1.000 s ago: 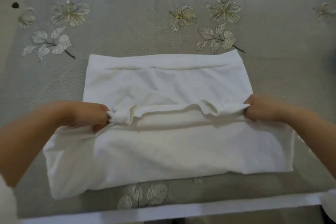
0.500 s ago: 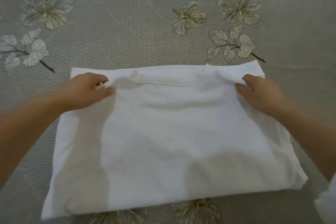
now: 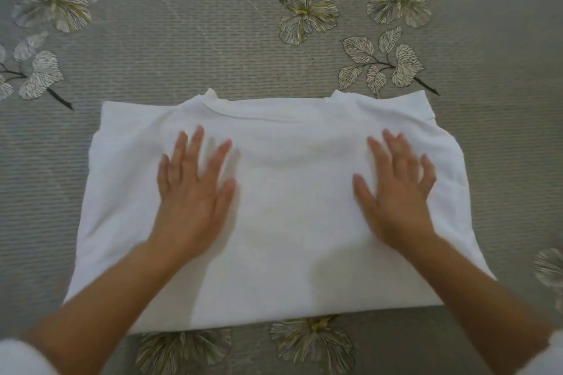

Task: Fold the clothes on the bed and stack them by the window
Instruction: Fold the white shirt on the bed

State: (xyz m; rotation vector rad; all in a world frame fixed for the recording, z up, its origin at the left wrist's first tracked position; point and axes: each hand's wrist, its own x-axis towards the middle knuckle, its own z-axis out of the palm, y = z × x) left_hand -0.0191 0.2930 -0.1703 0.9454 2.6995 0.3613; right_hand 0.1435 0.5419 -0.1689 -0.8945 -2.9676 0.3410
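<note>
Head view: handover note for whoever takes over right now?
Left hand: open, palm flat on the white garment, fingers spread.
Right hand: open, flat on the same garment, toward its right side.
Garment: folded into a rough rectangle on the floral bedspread, collar at the far edge.
Done: this piece folded at least once.
Left: maybe another fold, then move it to the window stack; window and stack are not in view.

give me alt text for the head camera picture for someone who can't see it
Two bare hands, left hand and right hand, lie flat with fingers spread on a folded white cloth garment. The garment rests on a grey woven bedspread printed with pale flowers and leaves.
</note>
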